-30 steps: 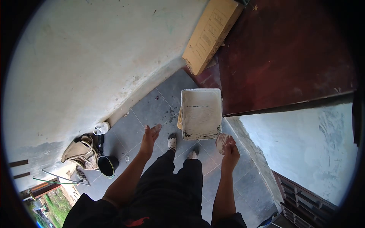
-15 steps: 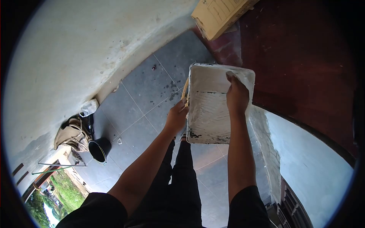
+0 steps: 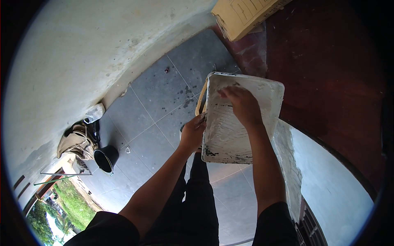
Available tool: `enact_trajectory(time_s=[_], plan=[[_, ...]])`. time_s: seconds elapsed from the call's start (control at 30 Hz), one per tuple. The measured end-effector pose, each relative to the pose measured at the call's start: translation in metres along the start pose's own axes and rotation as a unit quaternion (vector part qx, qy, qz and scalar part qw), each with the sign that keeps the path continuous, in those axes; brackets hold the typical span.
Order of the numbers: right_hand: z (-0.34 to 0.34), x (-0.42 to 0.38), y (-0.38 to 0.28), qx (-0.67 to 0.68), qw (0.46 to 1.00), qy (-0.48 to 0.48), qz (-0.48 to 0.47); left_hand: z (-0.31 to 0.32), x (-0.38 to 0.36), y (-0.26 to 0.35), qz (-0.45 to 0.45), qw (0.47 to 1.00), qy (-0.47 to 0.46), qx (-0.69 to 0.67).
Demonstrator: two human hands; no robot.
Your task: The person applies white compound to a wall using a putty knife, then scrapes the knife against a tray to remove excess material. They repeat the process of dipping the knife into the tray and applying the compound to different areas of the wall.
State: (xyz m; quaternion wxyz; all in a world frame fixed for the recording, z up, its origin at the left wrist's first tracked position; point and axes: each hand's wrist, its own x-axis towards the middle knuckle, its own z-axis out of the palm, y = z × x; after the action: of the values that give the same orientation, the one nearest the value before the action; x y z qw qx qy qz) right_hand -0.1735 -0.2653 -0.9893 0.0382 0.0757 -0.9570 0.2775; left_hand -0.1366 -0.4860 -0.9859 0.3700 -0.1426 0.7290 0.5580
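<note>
A paint tray (image 3: 262,88), white and smeared with dried paint, is held up in front of me. It has a ribbed slope and dark specks along its near edge. My left hand (image 3: 193,133) grips its left rim. A curved tan strip (image 3: 200,100) shows just behind that rim, above the left hand; most of it is hidden. My right hand (image 3: 246,107) is inside the tray, over the deeper far end. Its fingers are bent together at the surface, and I cannot make out what, if anything, is in them.
A black bucket (image 3: 106,160) stands on the grey tiled floor (image 3: 143,110), beside a beige bag (image 3: 76,143) and a clear plastic container (image 3: 95,113). A cardboard box (image 3: 246,16) lies on the dark red surface (image 3: 320,61) to the right. A pale wall (image 3: 82,57) rises at left.
My right hand has moved left across the tray's far end, from near its right side. The tray has shifted slightly right and tilted; my left hand stays at its left rim.
</note>
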Motion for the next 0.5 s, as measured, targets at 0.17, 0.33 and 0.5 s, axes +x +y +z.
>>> enact_trajectory(time_s=[0.17, 0.33, 0.5], plan=[[-0.022, -0.015, -0.010, -0.032, 0.996, -0.075, -0.040, -0.001, 0.003, -0.006, 0.015, 0.999, 0.021, 0.039], [-0.005, 0.003, 0.008, -0.033, 0.999, -0.013, -0.037, -0.001, -0.002, 0.005, -0.018, 0.999, 0.018, 0.027], [0.009, -0.039, 0.007, -0.098, 0.985, -0.082, -0.112, 0.001, 0.002, -0.016, 0.046, 0.997, 0.040, 0.041]])
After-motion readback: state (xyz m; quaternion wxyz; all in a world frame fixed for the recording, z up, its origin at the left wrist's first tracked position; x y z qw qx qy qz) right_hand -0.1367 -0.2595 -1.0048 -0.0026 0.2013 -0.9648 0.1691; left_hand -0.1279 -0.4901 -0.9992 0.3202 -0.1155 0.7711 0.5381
